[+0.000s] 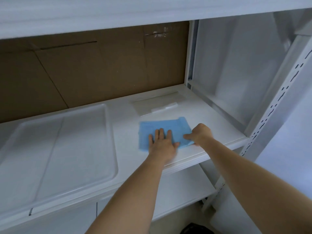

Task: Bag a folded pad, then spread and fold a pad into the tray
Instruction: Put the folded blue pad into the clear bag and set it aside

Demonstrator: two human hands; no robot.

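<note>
Both arms reach forward over the white shelf (128,119). The left hand (163,142) lies flat, palm down, fingers straight and spread, pressing the near edge of the blue pad (162,125). The right hand (200,134) sits at the pad's right corner, knuckles up, fingers curled and pinching that corner, thumb pointing left. The pad lies folded on the shelf, right of the white tray (111,132), just in front of a clear plastic bag (157,103).
</note>
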